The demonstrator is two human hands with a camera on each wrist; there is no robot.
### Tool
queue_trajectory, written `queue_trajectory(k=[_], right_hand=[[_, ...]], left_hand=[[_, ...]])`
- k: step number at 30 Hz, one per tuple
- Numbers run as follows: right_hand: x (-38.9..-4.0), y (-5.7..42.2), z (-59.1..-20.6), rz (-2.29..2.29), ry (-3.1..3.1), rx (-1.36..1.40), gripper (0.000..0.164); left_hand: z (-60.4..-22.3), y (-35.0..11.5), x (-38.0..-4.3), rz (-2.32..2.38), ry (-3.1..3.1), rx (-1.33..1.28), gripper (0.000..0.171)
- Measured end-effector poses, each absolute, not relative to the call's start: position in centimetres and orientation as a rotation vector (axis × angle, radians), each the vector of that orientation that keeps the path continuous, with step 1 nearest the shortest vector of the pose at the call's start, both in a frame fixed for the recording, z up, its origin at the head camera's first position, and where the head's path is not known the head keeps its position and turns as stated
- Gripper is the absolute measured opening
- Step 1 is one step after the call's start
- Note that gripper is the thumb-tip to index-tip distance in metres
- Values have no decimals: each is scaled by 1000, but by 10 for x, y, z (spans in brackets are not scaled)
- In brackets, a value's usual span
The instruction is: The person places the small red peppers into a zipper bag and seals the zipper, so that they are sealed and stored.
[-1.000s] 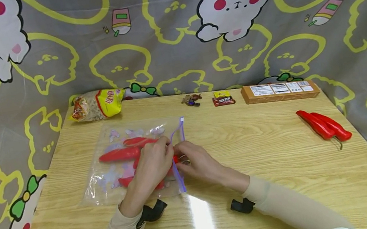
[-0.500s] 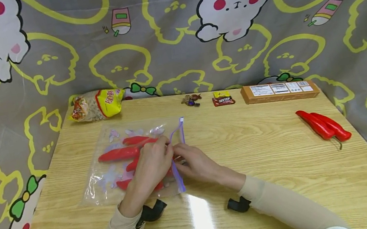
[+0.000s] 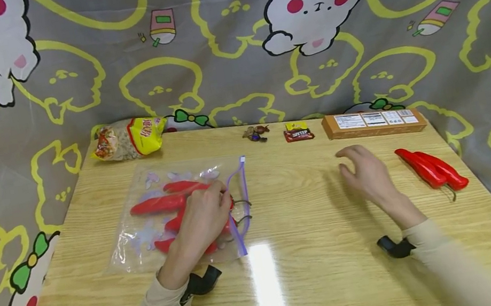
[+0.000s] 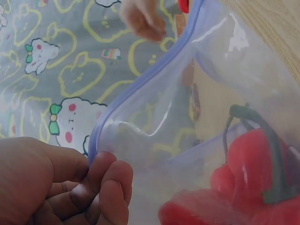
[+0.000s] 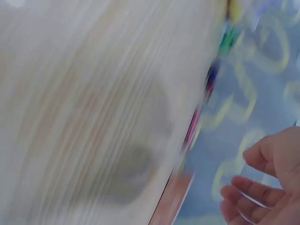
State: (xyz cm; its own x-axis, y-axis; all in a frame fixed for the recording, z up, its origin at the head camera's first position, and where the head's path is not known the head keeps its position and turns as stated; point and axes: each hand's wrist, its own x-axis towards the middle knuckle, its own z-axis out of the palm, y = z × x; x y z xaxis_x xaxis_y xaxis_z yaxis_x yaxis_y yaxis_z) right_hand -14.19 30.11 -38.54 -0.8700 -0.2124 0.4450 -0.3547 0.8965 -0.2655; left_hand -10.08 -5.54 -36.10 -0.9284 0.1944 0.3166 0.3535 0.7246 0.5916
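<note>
My left hand point(image 3: 205, 216) pinches the purple zip edge point(image 4: 136, 89) of a clear zip bag point(image 3: 126, 251) lying on the table. Inside it are several red peppers point(image 3: 159, 205), partly hidden by the hand; green stems stick out near the bag's mouth in the head view. To the right my right hand point(image 3: 368, 173) is above the table, fingers loosely bent and apart, holding nothing. It is nearest to two red peppers point(image 3: 421, 169) lying side by side near the right edge. The right wrist view shows the same hand point(image 5: 281, 164) with nothing in it.
Along the back of the wooden table point(image 3: 314, 271) lie a yellow-and-clear food bag point(image 3: 128, 140), small wrapped sweets point(image 3: 256, 133), a red-and-yellow packet point(image 3: 299, 133) and a long brown box point(image 3: 374, 123). A patterned cloth point(image 3: 217, 44) hangs behind.
My right hand has left the bag's mouth and moved right, towards the two loose peppers. Pepper stems now show at the opening. My left hand stays on the bag's edge.
</note>
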Motion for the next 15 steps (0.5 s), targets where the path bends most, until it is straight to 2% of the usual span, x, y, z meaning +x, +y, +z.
queue_trajectory(k=[8,11,15], right_hand=[[-131,420,-382,106,-2787,-179,36],[-124,443,-382,41,-2890,-362,39],[-118,455,-385,-3,-2988,-428,37]], left_hand=[[-360,-55,-101,-1013,-2720,-433,8],[-360,-55,-101,-1016,-2728,-435,9],[-360,-55,-101,-1008,-2728,-434,9]])
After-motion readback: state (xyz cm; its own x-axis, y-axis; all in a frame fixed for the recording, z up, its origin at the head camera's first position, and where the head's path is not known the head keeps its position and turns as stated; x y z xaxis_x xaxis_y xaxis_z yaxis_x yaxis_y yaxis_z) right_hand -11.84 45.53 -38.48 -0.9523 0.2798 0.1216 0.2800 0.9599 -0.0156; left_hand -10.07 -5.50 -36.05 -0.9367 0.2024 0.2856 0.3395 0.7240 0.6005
